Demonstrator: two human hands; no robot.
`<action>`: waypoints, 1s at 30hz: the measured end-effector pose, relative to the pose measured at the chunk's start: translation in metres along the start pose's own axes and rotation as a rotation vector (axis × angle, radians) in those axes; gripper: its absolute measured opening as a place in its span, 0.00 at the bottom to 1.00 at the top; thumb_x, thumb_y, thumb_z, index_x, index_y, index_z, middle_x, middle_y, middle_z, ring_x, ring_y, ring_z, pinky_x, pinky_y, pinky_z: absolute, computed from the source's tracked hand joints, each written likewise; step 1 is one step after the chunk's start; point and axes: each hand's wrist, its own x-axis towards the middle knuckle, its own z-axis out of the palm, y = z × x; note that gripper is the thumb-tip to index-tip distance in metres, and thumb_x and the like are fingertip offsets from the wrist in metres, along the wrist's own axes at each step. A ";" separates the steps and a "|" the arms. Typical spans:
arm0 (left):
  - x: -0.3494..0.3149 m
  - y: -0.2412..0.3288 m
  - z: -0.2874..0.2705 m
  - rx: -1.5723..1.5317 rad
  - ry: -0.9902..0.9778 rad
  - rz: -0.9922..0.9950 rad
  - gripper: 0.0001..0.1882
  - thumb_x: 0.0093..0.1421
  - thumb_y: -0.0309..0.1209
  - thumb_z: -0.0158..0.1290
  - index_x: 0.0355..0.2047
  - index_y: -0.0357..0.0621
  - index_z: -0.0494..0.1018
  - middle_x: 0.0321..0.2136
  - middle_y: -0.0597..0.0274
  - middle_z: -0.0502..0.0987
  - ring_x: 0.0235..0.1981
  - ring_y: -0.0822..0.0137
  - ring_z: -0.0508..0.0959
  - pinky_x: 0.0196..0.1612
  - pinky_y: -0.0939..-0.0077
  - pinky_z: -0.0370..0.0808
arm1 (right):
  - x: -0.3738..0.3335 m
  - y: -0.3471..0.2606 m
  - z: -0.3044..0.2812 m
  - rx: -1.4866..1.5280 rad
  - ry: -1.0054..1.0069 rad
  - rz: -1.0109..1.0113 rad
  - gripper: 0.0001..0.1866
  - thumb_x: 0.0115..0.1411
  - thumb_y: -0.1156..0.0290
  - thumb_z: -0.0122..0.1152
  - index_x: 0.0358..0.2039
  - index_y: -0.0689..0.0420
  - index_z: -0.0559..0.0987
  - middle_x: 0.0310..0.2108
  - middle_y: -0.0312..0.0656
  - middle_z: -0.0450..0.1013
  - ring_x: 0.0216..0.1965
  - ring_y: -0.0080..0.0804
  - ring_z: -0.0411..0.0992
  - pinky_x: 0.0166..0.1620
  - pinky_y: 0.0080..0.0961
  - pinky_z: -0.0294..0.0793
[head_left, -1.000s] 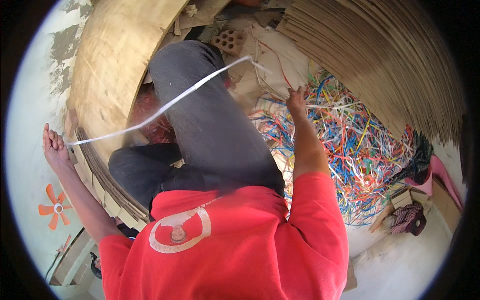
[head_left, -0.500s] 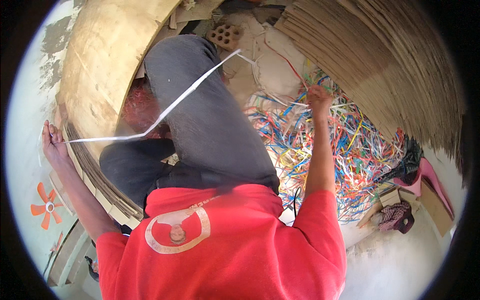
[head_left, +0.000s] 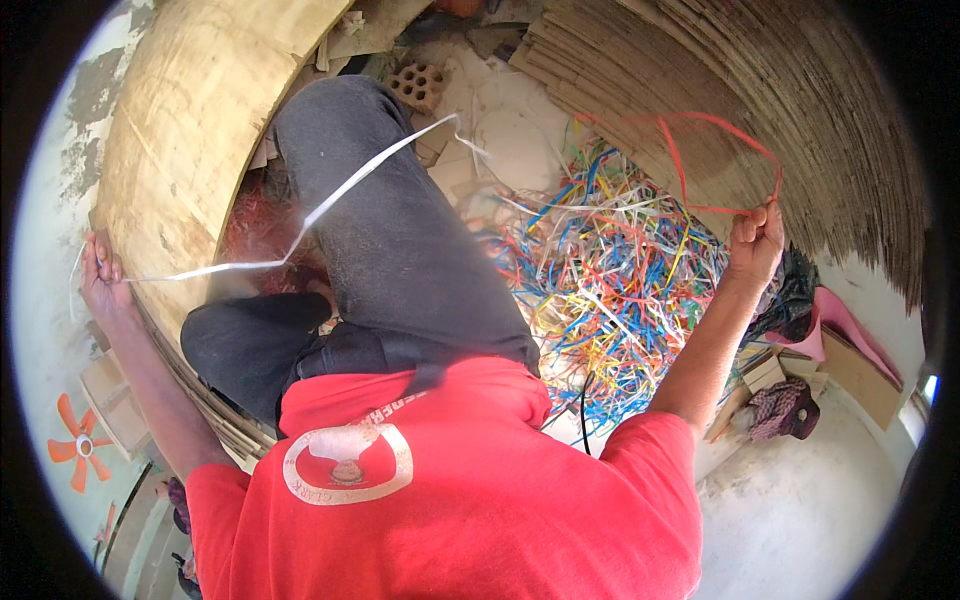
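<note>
My left hand (head_left: 103, 272) is raised at the far left, its fingers closed on one end of a white plastic strap (head_left: 335, 199). The strap runs across my raised knee, bends, and trails toward a heap of cut straps (head_left: 620, 290) in red, blue, yellow, white and green. Over on the right, my right hand (head_left: 757, 240) is closed around a red plastic strap (head_left: 727, 122), which loops up in front of the stacked sheets. The heap lies on the floor between my leg and right arm.
A tall stack of thin brown sheets (head_left: 800, 130) rises at the far right. Curved wooden board (head_left: 190, 120) stands at the left. A brick with holes (head_left: 417, 86) lies beyond my knee. An orange fan (head_left: 80, 443), a pink object (head_left: 850, 335) and a patterned cloth (head_left: 783, 408) sit at the sides.
My right hand has moved right, away from the heap, lifting the red strap into a loop. My left hand still holds the white strap in nearly the same place.
</note>
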 end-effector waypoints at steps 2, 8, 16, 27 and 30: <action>0.002 -0.001 -0.018 -0.044 -0.023 -0.002 0.12 0.66 0.27 0.46 0.45 0.30 0.70 0.22 0.65 0.67 0.14 0.81 0.59 0.15 0.87 0.59 | -0.003 0.010 -0.003 0.071 0.007 0.026 0.09 0.67 0.67 0.49 0.38 0.58 0.75 0.18 0.36 0.70 0.12 0.25 0.58 0.17 0.22 0.57; -0.010 0.003 -0.015 -0.038 -0.122 -0.016 0.14 0.67 0.29 0.46 0.46 0.30 0.69 0.21 0.66 0.65 0.14 0.81 0.59 0.14 0.88 0.58 | -0.011 0.044 -0.015 0.211 0.026 0.094 0.11 0.67 0.65 0.47 0.37 0.58 0.74 0.16 0.33 0.65 0.11 0.24 0.55 0.15 0.22 0.52; -0.056 0.008 0.115 0.122 0.118 0.046 0.14 0.65 0.25 0.46 0.49 0.29 0.65 0.22 0.65 0.65 0.17 0.80 0.61 0.18 0.89 0.59 | -0.021 0.079 -0.006 0.273 -0.021 0.164 0.11 0.67 0.66 0.46 0.39 0.57 0.75 0.16 0.34 0.67 0.11 0.25 0.55 0.16 0.23 0.54; -0.017 0.021 -0.066 0.192 0.150 0.070 0.19 0.65 0.29 0.47 0.54 0.30 0.62 0.26 0.64 0.66 0.21 0.78 0.62 0.21 0.87 0.60 | -0.004 0.129 -0.090 -0.399 0.071 0.146 0.16 0.63 0.66 0.52 0.47 0.63 0.70 0.44 0.47 0.72 0.45 0.40 0.74 0.39 0.36 0.77; -0.017 0.004 -0.117 0.145 0.158 0.009 0.14 0.66 0.28 0.47 0.48 0.32 0.68 0.23 0.64 0.67 0.19 0.77 0.63 0.19 0.85 0.61 | -0.013 0.195 -0.100 -0.534 -0.077 0.655 0.19 0.59 0.68 0.57 0.49 0.62 0.73 0.39 0.43 0.75 0.41 0.37 0.76 0.34 0.36 0.80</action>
